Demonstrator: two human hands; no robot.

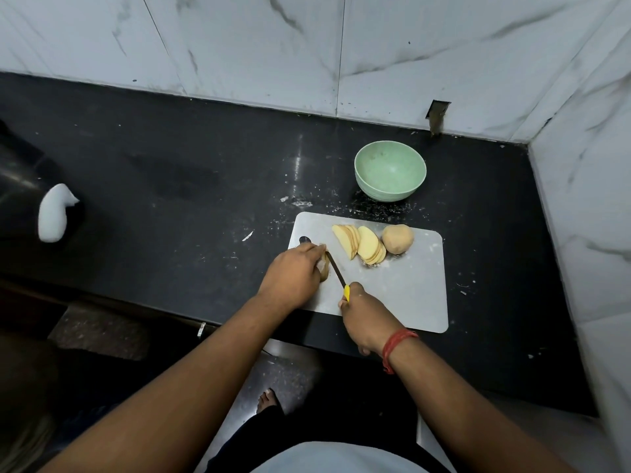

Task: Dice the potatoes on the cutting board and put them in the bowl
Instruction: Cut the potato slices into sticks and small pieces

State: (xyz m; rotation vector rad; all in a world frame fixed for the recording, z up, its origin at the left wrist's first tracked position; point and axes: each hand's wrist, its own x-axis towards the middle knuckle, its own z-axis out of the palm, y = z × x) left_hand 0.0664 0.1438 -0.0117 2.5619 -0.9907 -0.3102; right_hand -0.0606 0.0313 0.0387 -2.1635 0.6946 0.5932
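Observation:
A grey cutting board (pixel 409 288) lies on the black counter. My left hand (pixel 293 274) holds a potato piece (pixel 324 271) at the board's left side, mostly hidden under my fingers. My right hand (pixel 367 319) grips a yellow-handled knife (pixel 336 273), its dark blade resting against the potato piece. Two fans of pale potato slices (pixel 360 245) lie in the middle of the board. A whole unpeeled potato (pixel 397 238) sits beside them on the right. A green bowl (pixel 390 170) stands behind the board with nothing in it.
A white cloth-like object (pixel 53 213) lies at the counter's far left. Marble-tiled walls close the counter at the back and right (pixel 580 199). White crumbs are scattered on the counter between board and bowl. The counter's front edge runs under my forearms.

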